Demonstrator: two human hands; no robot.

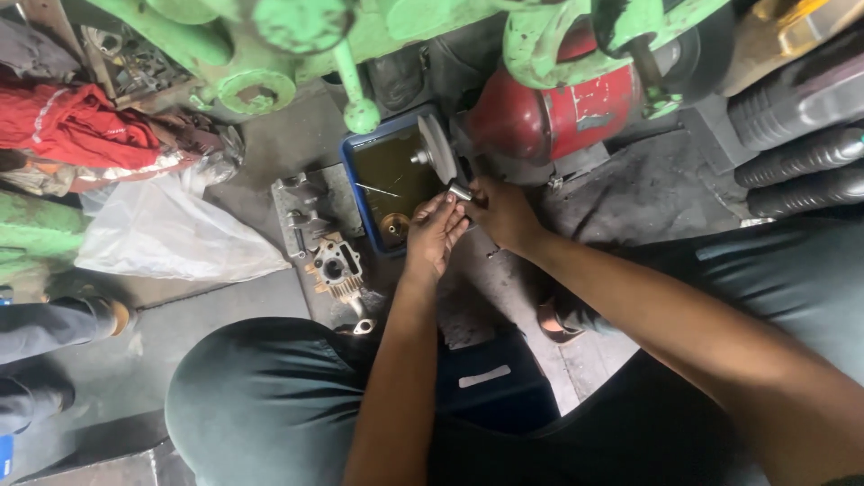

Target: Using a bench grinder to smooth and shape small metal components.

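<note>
Metal, small and cylindrical: a short silvery metal piece (460, 191) sits right at the centre of the view, pinched between both hands and held up against the edge of the grey grinding wheel (438, 148) at its 11 o'clock. Left hand (435, 236) comes up from 6 o'clock, fingers (447, 209) clenched around the near end of the piece; right hand (502, 212) closes in from 3 o'clock, its fingertips grasping the same piece from the other side, the two hands touching. Whether the piece actually meets the wheel, I cannot tell. Just at 9 o'clock of the hands lies a blue-rimmed tray (353, 193) of dark liquid, a round brassy part (394, 225) resting in its near corner. At 1 o'clock of the wheel, the red motor housing (549, 112) of the grinder, with green-painted machine castings (360, 36) arching over it at 12. Further out at 8 o'clock, a finned grey engine casting (335, 265) sits on the floor beside a flat metal block (301, 211). Far out at 9 o'clock, a white plastic bag (166, 234), and above it a red cloth (81, 130). Dark trousered knees (261, 396) fill the bottom at 6 o'clock; black ribbed hoses (801, 144) lie at 3.
</note>
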